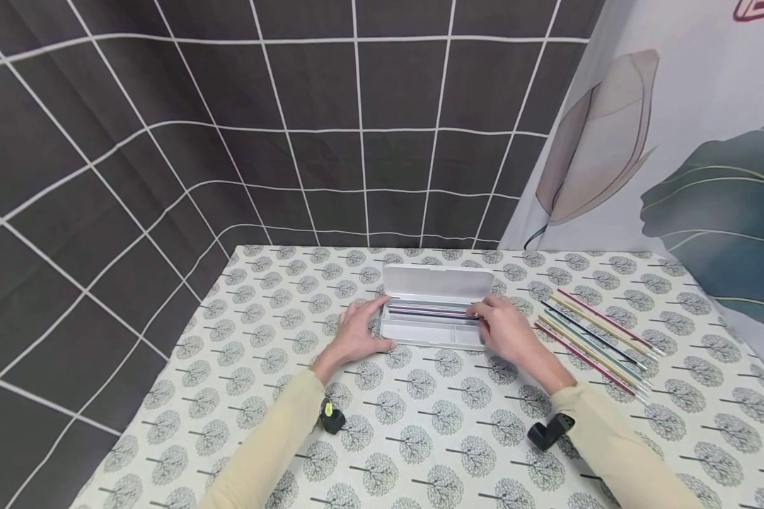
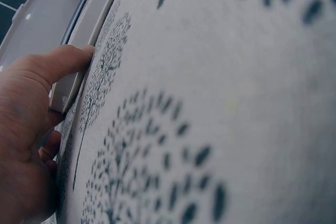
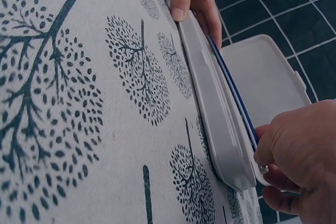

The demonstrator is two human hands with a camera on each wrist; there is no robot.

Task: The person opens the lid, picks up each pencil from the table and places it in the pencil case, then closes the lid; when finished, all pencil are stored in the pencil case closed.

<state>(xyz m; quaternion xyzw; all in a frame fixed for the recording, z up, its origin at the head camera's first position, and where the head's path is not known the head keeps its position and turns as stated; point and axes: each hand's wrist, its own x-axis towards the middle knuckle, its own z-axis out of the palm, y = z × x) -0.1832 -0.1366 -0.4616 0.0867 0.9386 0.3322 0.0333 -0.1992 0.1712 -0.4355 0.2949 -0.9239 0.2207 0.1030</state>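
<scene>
A white plastic pencil case lies with its lid raised at the back. My left hand grips the case's left end, thumb on the front rim and fingers toward the back corner. Between the thumb and fingers of my right hand is the silvery end of a dark blue pencil, held at the right side of the case. That pencil stretches lengthwise over the case. Behind it, a few thin pencils lie inside along the hinge side; the right fingers hide their right ends.
To the right of the case, several pencils in red, gold, green and dark colours lie slanted on the tree-patterned tablecloth. A dark checked curtain hangs behind the table, and a pale leaf-printed curtain hangs at the right.
</scene>
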